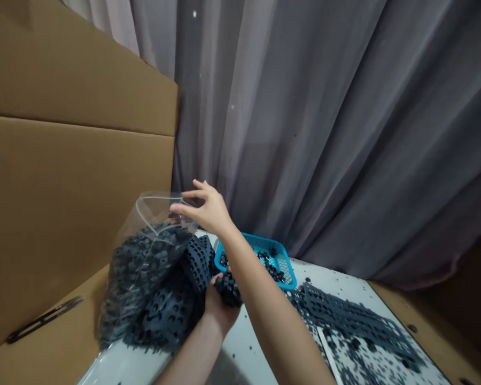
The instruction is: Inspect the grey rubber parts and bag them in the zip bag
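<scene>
A clear zip bag (140,267) full of small dark pieces stands at the left of the white table, its mouth open. My right hand (204,206) reaches across over my left forearm and pinches the bag's rim between thumb and fingers. Below it, my left hand (222,302) is cupped round a pile of small black pieces (228,289). Perforated dark foam sheets (200,259) lie between the bag and my left hand. Behind my right forearm is a blue basket (286,262) with some black pieces in it, partly hidden by the arm.
More perforated dark strips (353,315) and many scattered bits lie on the white table (248,342) at the right, beside a white edge. Cardboard panels (76,160) rise on the left. A grey curtain (304,117) hangs behind. One dark slotted strip (44,321) rests on cardboard.
</scene>
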The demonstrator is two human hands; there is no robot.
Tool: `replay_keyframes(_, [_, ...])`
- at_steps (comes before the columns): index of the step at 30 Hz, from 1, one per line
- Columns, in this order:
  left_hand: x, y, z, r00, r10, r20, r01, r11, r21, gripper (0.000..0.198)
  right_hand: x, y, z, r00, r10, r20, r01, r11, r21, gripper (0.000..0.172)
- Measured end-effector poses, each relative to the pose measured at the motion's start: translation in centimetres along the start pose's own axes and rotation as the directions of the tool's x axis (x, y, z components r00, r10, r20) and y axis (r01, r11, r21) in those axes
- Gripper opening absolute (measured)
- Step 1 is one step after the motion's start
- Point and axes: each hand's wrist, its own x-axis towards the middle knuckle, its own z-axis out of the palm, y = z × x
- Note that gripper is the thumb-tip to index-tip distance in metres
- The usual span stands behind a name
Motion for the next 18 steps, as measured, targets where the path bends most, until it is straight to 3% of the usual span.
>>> replay_keyframes(3, [-0.3, 0.9, 0.6, 0.996, -0.036, -0.081, 0.032, 0.998, -0.058, 0.025, -2.9, 0.3, -2.9, 0.983, 0.079, -0.164, -0.062, 0.992, 0.11, 0.037])
replay_keyframes(5, [-0.4, 1.2, 0.9, 0.993, -0.064, -0.099, 0.056, 0.995, -0.08, 0.027, -6.5, 1.4, -4.6, 0.94, 0.185, -0.287, -0.133, 0.973, 0.191, 0.03])
replay_keyframes(6, [-0.5, 1.3, 1.1, 0.992, -0.074, -0.103, 0.066, 0.994, -0.086, 0.027, -8.6, 2.2, -5.1, 0.888, 0.262, -0.379, -0.174, 0.952, 0.251, 0.028])
replay_keyframes(8, [-0.7, 0.9, 1.2, 0.991, -0.079, -0.107, 0.07, 0.994, -0.089, 0.027, -13.1, 3.9, -5.0, 0.696, 0.442, -0.566, -0.232, 0.884, 0.405, 0.031])
replay_keyframes(9, [-0.9, 0.6, 1.3, 0.992, -0.074, -0.106, 0.065, 0.994, -0.085, 0.027, -15.1, 4.6, -4.5, 0.623, 0.507, -0.596, -0.258, 0.852, 0.455, 0.036])
replay_keyframes(11, [-1.2, -0.1, 1.5, 0.994, -0.049, -0.1, 0.042, 0.997, -0.067, 0.027, -18.0, 5.3, -3.0, 0.517, 0.64, -0.568, -0.287, 0.755, 0.589, 0.045])
replay_keyframes(13, [-1.7, -0.9, 1.6, 0.997, -0.009, -0.083, 0.005, 0.999, -0.045, 0.026, -19.3, 5.0, -1.8, 0.423, 0.795, -0.434, -0.179, 0.543, 0.82, 0.046])
replay_keyframes(15, [-2.1, -1.4, 1.7, 0.997, 0.059, -0.046, -0.06, 0.998, -0.009, 0.024, -19.4, 4.2, -1.2, 0.393, 0.843, -0.368, -0.041, 0.416, 0.908, 0.045])
replay_keyframes(18, [-2.4, -1.8, 1.7, 0.99, 0.14, -0.007, -0.139, 0.989, 0.057, 0.024, -18.7, 3.3, -1.5, 0.377, 0.846, -0.378, 0.01, 0.404, 0.914, 0.045])
